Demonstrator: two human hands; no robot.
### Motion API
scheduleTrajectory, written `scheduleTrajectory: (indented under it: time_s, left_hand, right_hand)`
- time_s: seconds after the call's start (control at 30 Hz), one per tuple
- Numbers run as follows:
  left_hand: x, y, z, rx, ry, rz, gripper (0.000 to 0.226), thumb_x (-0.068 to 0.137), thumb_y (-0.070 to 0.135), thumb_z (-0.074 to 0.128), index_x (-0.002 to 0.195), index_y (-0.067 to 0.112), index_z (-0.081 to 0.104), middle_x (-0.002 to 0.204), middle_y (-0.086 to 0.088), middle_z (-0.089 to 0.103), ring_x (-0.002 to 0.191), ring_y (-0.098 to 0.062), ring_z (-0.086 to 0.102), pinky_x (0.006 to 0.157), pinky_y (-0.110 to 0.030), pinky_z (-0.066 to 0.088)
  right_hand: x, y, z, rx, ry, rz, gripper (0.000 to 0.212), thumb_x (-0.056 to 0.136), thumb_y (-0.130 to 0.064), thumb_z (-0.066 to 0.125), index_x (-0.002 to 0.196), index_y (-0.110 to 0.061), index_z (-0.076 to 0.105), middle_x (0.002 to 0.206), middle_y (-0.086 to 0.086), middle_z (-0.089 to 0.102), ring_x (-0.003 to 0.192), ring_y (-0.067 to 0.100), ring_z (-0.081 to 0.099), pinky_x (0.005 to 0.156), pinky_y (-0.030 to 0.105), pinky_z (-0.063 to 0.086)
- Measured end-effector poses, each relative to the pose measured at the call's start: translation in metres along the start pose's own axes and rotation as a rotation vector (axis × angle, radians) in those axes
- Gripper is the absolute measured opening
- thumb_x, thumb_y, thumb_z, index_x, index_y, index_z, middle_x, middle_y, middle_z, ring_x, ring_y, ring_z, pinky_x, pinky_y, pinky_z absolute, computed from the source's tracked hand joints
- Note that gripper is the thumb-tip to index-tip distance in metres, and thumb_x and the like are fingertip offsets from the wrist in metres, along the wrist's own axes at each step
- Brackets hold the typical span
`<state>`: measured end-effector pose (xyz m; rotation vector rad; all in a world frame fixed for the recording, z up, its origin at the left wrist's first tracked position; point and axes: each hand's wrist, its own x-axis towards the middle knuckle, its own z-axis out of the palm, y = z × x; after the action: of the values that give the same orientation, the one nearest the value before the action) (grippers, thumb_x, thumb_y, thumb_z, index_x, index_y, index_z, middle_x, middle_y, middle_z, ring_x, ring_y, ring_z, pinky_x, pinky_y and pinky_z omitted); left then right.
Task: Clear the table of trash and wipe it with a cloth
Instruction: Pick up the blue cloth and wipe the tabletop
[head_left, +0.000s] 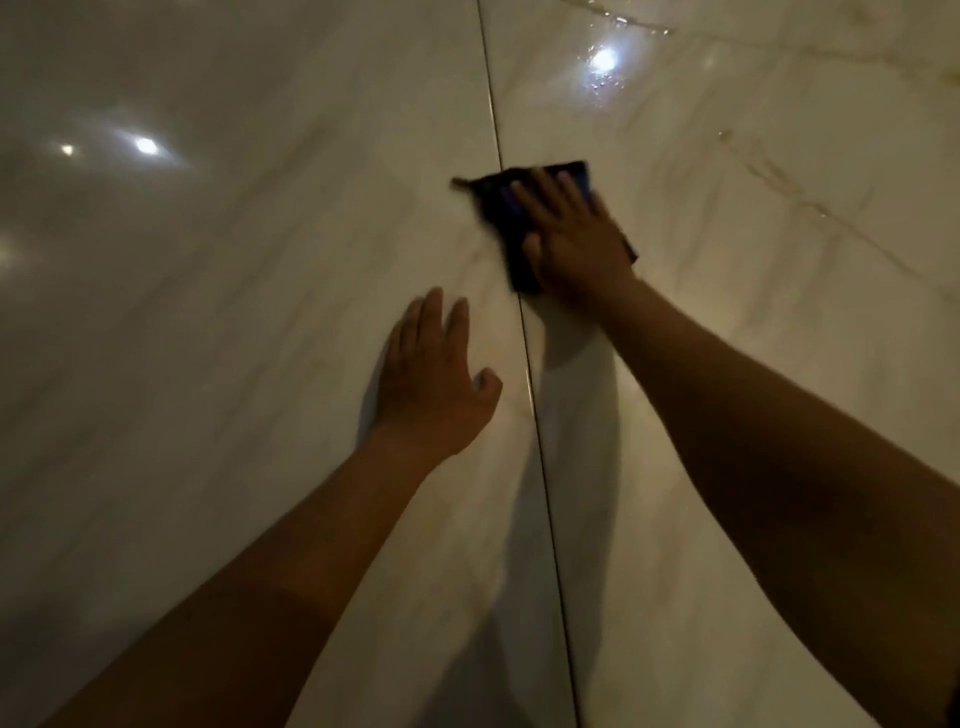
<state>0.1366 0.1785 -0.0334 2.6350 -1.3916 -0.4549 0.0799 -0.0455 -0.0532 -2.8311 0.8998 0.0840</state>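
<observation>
A glossy white marble table (234, 312) fills the whole view. A dark blue cloth (501, 218) lies flat on it just right of a thin dark seam. My right hand (571, 239) presses on the cloth with straight, spread fingers and covers most of it. My left hand (434, 384) rests flat on the bare marble, left of the seam and nearer to me, fingers straight, holding nothing. The picture is blurred around the cloth.
A dark seam (524, 332) runs from the far edge toward me between two marble slabs. Wet streaks and droplets (602, 67) glisten under a light reflection at the far right. More light reflections (145, 145) shine at the left.
</observation>
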Motion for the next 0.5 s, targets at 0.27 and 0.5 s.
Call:
scheduleTrajectory:
  time_s: [0.27,0.5]
  left_hand:
    - [-0.018,0.057,0.013,-0.141,-0.026,0.079,0.074,0.092,0.029,0.053,0.158,0.014,0.021,0.165,-0.011,0.015,0.153,-0.027,0.011,0.124,-0.041,0.018]
    - [-0.078,0.104,0.049,-0.021,-0.019,0.073,0.067,0.092,0.028,0.031,0.157,0.015,0.023,0.164,-0.015,0.016,0.152,-0.034,0.013,0.122,-0.050,0.020]
  right_hand:
    - [-0.167,0.025,0.011,0.095,0.018,-0.165,0.061,0.096,-0.039,0.028,0.155,-0.022,0.024,0.163,0.007,0.016,0.151,0.029,0.011,0.120,0.052,0.016]
    - [-0.181,0.137,0.002,0.019,0.046,-0.075,0.061,0.093,-0.041,0.030,0.153,-0.030,0.023,0.161,0.005,0.023,0.149,0.030,0.020,0.117,0.050,0.020]
